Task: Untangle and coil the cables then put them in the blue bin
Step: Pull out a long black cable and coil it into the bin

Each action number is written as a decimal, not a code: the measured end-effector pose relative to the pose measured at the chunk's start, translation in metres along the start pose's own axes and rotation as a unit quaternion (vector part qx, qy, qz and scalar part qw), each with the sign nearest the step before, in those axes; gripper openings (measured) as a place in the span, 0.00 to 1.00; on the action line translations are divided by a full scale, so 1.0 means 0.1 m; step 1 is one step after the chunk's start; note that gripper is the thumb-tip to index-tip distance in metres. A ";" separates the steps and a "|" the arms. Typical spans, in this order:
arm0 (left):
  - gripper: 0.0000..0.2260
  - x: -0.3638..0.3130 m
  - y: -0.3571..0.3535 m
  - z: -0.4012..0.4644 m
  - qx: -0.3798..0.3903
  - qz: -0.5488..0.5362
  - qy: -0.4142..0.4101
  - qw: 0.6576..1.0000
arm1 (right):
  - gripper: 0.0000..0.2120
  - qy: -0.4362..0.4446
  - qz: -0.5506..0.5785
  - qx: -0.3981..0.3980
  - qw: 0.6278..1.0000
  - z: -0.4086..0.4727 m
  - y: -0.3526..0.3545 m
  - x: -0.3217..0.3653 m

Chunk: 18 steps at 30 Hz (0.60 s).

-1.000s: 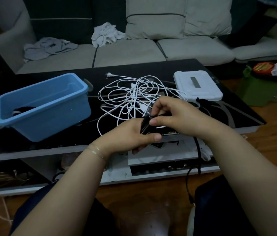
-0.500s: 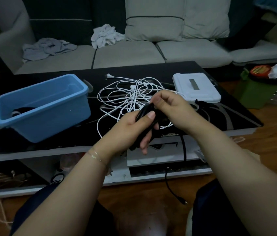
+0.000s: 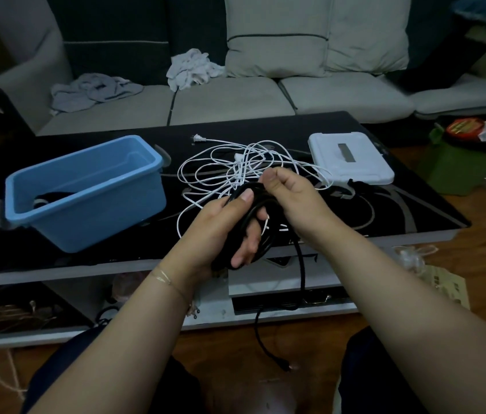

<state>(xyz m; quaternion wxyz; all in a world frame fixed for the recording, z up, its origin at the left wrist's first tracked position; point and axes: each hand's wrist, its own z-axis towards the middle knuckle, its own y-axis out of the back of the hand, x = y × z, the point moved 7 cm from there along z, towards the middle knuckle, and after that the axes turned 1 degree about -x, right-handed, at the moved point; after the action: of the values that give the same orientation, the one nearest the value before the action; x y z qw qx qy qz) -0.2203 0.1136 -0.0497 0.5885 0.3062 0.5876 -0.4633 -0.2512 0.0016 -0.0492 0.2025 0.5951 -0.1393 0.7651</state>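
Head view. A glossy black counter [image 3: 340, 130] stands before a grey sofa [image 3: 235, 103] strewn with crumpled cloths [image 3: 191, 67]; wooden floor [image 3: 475, 234] at right. On the counter: blue bin [image 3: 86, 216] at left, tangled white cable [image 3: 230, 171] at centre, white box [image 3: 352, 159] at right. Above the near edge, the left hand [image 3: 221, 231] grips a black cable coil [image 3: 253, 231], long axis running near-left to far-right; right hand [image 3: 292, 198] fingers pinch its upper end. A loose tail hangs floorward.
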 end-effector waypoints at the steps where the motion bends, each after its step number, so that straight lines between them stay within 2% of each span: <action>1: 0.16 -0.03 0.00 0.01 -0.007 -0.023 -0.006 1.000 | 0.14 0.001 -0.018 -0.007 1.000 0.01 0.01 -0.01; 4: 0.15 -0.17 0.17 0.06 -0.061 -0.164 -0.034 0.984 | 0.13 -0.016 -0.124 -0.012 0.992 0.00 -0.03 -0.13; 7: 0.16 -0.20 0.37 0.10 -0.124 -0.282 -0.029 0.951 | 0.10 -0.016 -0.272 0.025 0.962 -0.12 -0.26 -0.31; 11: 0.18 -0.10 0.37 0.12 -0.165 -0.284 -0.016 0.944 | 0.11 -0.044 -0.332 0.073 0.939 -0.21 -0.46 -0.37; 18: 0.25 -0.05 0.47 0.14 -0.225 -0.223 -0.061 0.947 | 0.02 -0.091 -0.274 0.127 0.949 -0.26 -0.56 -0.26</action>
<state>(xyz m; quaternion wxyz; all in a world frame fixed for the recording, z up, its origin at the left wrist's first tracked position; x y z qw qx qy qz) -0.1718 0.1199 -0.0516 0.5586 -0.0017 0.6928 -0.4561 -0.2409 0.0590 -0.0825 0.3132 0.6983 0.1097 0.6342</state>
